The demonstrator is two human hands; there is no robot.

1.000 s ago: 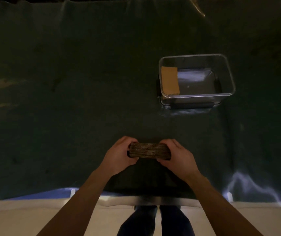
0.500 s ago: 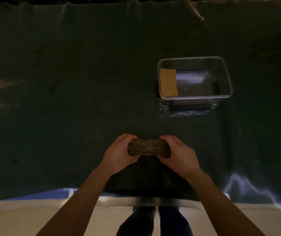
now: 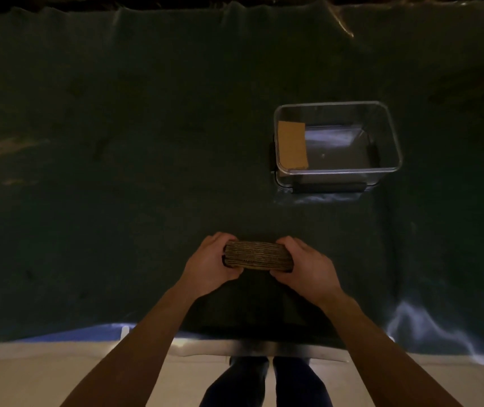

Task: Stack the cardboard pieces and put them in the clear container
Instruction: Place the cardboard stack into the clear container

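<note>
A thick stack of cardboard pieces [image 3: 257, 256] is held edge-on between both hands, just above the dark cloth near the table's front middle. My left hand [image 3: 208, 267] grips its left end and my right hand [image 3: 308, 268] grips its right end. The clear container [image 3: 393, 133] stands farther back and to the right, apart from the hands. One flat cardboard piece [image 3: 292, 144] lies inside it against the left wall. The far faces of the stack are hidden.
A dark green cloth [image 3: 117, 171] covers the whole table, wrinkled at the back edge. The table's front edge [image 3: 258, 346] runs just below my forearms. Pale floor and the person's dark legs [image 3: 264, 383] show beneath it.
Both hands have carried the stack slightly forward, away from the table's front edge, tilting it a little. The container has stayed put.
</note>
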